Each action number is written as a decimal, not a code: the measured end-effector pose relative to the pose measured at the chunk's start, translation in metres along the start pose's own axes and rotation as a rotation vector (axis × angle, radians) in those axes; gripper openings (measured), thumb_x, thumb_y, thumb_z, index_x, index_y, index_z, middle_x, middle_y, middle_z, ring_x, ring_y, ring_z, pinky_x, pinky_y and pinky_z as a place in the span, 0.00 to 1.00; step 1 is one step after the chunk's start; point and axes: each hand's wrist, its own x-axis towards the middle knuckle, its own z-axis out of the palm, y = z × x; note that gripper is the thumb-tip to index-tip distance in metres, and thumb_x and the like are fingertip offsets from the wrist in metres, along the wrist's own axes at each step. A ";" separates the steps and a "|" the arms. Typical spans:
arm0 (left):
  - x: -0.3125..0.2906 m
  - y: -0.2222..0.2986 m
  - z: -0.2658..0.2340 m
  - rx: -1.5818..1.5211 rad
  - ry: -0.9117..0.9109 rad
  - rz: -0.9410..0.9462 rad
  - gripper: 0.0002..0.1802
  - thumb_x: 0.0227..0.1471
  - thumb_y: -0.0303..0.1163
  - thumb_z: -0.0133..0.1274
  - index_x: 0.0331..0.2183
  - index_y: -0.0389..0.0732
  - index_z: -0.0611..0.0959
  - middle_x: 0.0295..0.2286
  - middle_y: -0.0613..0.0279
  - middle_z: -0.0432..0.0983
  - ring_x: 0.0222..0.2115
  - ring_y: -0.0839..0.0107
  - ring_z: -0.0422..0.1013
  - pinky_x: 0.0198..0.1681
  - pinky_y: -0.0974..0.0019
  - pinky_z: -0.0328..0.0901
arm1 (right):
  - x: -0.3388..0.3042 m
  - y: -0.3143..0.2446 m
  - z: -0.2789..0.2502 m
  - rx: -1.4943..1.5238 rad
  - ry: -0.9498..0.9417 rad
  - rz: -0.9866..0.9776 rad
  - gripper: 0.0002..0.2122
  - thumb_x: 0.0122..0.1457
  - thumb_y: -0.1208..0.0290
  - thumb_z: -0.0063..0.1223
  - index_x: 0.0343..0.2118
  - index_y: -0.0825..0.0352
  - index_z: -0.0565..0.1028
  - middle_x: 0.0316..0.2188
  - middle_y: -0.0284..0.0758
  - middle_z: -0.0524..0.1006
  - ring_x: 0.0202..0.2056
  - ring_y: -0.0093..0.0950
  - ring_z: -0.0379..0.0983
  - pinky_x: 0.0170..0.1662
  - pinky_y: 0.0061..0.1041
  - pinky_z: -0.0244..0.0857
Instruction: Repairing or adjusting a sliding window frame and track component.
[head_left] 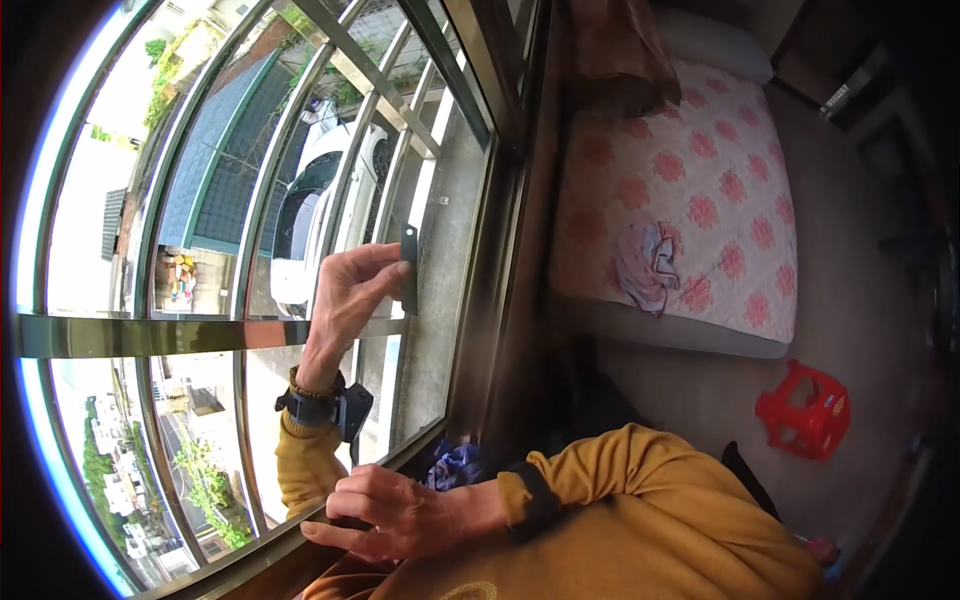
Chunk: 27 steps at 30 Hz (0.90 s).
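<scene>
My left hand (345, 300) is stretched out through the window, beside the metal bars. Its thumb and fingers pinch a flat, narrow dark strip (409, 290) with a small hole at the top end. The strip stands upright in front of the concrete ledge (440, 240); its exact kind I cannot tell. Around the left wrist is a black band with a small device (350, 410). Nearer to me, my right hand (405, 512) is closed over the lower window frame (265, 560), its fingers curled. What lies under those fingers is hidden.
Metal window bars (255, 200) and a wide crossbar (170, 337) fill the left side. Outside, a white car (325, 200) stands far below. Inside are a bed with a flowered cover (690, 200), a red plastic stool (805, 410) and a bluish cloth (455, 465) near the frame.
</scene>
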 end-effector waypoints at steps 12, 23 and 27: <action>0.029 -0.065 0.033 0.060 -0.047 -0.065 0.19 0.52 0.30 0.56 0.41 0.24 0.77 0.27 0.54 0.79 0.25 0.74 0.74 0.30 0.72 0.69 | 0.001 0.002 -0.001 -0.029 0.007 -0.045 0.24 0.48 0.75 0.50 0.52 0.67 0.68 0.37 0.37 0.65 0.39 0.33 0.66 0.44 0.31 0.65; 0.000 -0.012 0.010 0.089 0.059 -0.049 0.17 0.52 0.31 0.58 0.39 0.26 0.78 0.27 0.58 0.79 0.26 0.77 0.73 0.31 0.72 0.70 | 0.004 -0.001 -0.004 -0.002 -0.038 -0.057 0.23 0.51 0.75 0.51 0.53 0.64 0.68 0.38 0.35 0.64 0.39 0.30 0.66 0.43 0.28 0.65; -0.017 0.026 -0.006 0.015 0.129 0.086 0.13 0.51 0.28 0.58 0.38 0.30 0.81 0.26 0.61 0.79 0.24 0.79 0.73 0.29 0.75 0.69 | 0.001 0.001 -0.002 0.003 -0.032 -0.017 0.24 0.50 0.74 0.53 0.53 0.64 0.68 0.38 0.35 0.64 0.40 0.31 0.65 0.44 0.28 0.66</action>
